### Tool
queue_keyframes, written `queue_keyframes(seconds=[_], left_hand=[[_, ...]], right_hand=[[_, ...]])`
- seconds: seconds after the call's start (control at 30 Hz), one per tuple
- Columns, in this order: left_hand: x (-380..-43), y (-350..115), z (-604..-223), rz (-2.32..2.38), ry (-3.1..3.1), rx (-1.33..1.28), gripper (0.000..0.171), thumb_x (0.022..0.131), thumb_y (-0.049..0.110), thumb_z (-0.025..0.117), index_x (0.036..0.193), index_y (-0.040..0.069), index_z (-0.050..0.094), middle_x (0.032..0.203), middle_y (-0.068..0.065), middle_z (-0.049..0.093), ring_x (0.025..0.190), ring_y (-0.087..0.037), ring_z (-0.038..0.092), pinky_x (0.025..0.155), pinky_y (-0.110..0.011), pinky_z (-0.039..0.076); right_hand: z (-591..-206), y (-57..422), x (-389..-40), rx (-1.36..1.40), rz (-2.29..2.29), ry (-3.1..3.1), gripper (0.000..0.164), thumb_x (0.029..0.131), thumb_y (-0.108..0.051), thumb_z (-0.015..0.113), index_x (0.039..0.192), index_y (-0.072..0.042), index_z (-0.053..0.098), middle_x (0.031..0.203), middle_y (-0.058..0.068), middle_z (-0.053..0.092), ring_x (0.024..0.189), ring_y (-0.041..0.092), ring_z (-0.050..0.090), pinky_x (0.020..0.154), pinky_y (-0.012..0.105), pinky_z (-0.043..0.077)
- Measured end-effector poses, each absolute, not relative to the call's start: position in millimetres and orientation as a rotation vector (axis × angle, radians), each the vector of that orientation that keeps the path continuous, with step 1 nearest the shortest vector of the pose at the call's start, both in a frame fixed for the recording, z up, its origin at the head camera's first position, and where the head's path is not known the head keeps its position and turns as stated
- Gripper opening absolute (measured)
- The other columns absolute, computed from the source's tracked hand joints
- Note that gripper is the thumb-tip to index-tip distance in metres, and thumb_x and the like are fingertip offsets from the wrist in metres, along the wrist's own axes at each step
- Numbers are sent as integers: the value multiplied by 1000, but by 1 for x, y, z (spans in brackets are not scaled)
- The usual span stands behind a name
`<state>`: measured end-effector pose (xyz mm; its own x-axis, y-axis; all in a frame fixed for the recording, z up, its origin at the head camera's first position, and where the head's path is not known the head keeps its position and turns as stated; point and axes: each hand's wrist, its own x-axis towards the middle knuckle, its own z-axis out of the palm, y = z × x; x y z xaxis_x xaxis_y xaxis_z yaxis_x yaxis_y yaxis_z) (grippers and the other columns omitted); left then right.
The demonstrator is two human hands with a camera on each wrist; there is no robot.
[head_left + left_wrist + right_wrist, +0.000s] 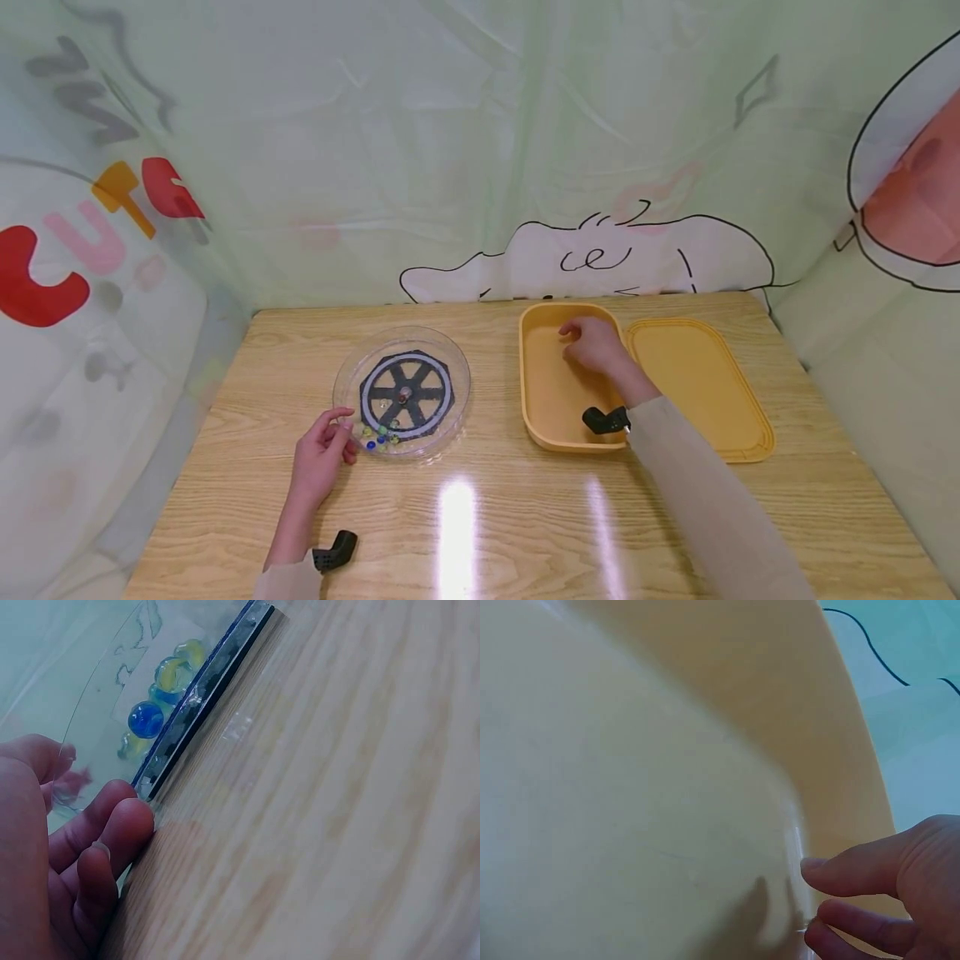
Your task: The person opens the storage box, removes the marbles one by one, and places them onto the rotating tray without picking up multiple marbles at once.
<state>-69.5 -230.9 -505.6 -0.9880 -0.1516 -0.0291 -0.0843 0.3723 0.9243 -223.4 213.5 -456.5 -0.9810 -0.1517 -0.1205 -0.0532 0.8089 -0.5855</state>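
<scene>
On the left of the table, a round clear plastic dish (457,417) has a dark spoked wheel pattern (382,393) in its base. Several blue, green and yellow glass marbles (146,720) lie together near its front left side, and a small brownish piece (405,394) sits at the centre. My left hand (321,458) grips the dish's near left rim, fingers curled against the wall. Inside a yellow-orange plastic box (543,392), my right hand (595,343) reaches toward the far part. Its thumb and fingers are apart near a bottom corner, with nothing visible between them.
A matching yellow lid (697,392) lies flat to the right of the box, partly behind the right sleeve. A printed curtain (450,167) hangs along the back and sides of the wooden table (375,517). Each wrist carries a black mount (341,550).
</scene>
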Motion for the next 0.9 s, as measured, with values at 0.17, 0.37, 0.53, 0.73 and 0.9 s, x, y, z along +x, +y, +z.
queue_keyframes(seconds=[0.17,0.37,0.53,0.73,0.9], left_hand=[[-63,-223,-483,-1700,-2578,189,25,104,8,52,125,-2,58,73,-18,63,57,-22,61,58,-27,54],[-71,-235,-515,-1713,-2545,201,23,104,18,55,124,9,62,72,-12,64,57,-19,62,58,-27,54],[-73,-237,-521,-1723,-2526,184,22,103,21,57,122,11,64,72,-12,64,57,-21,62,57,-28,54],[-71,-234,-511,-1727,-2548,227,24,104,16,54,125,8,62,74,-16,64,58,-22,62,58,-27,54],[-66,-224,-488,-1708,-2571,209,25,104,11,53,125,1,60,74,-20,63,59,-28,62,60,-28,54]], right_hand=[[-452,215,-223,-78,-911,2826,32,86,-1,62,117,4,66,117,23,63,102,37,55,97,49,44],[-448,215,-222,-35,-878,2817,37,86,-1,62,122,7,62,118,24,61,100,37,53,98,49,44],[-454,214,-224,-71,-889,2827,41,85,1,63,125,9,60,120,24,61,104,37,54,101,50,43],[-459,208,-229,-180,-816,2893,33,85,-2,65,117,7,67,112,21,68,99,34,59,94,47,46],[-462,201,-232,-199,-798,2878,22,87,-4,66,108,4,71,106,17,69,93,32,58,89,45,48]])
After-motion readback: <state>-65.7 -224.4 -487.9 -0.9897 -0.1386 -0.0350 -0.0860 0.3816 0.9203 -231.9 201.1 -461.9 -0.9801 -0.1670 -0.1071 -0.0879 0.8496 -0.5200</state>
